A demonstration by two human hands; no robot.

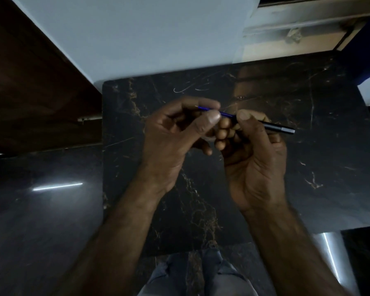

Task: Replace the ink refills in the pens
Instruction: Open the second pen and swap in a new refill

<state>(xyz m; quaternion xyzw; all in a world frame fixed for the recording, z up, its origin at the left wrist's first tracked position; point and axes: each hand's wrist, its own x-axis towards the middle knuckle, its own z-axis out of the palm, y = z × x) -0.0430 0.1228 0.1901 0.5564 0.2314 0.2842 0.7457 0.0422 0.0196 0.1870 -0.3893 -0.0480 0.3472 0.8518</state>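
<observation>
A thin blue ink refill runs between both hands above the dark marble table. My left hand pinches the refill's left part between thumb and forefinger. My right hand grips a dark pen barrel, whose end sticks out to the right past my thumb. The refill's right end meets the barrel's mouth, hidden behind my right thumb, so how far it sits inside cannot be told. Something pale and blurred shows under my left fingers.
The table's left edge borders a dark glossy floor. A brown wooden panel stands at the far left, a pale wall behind the table, and a window ledge at the back right. My legs show below.
</observation>
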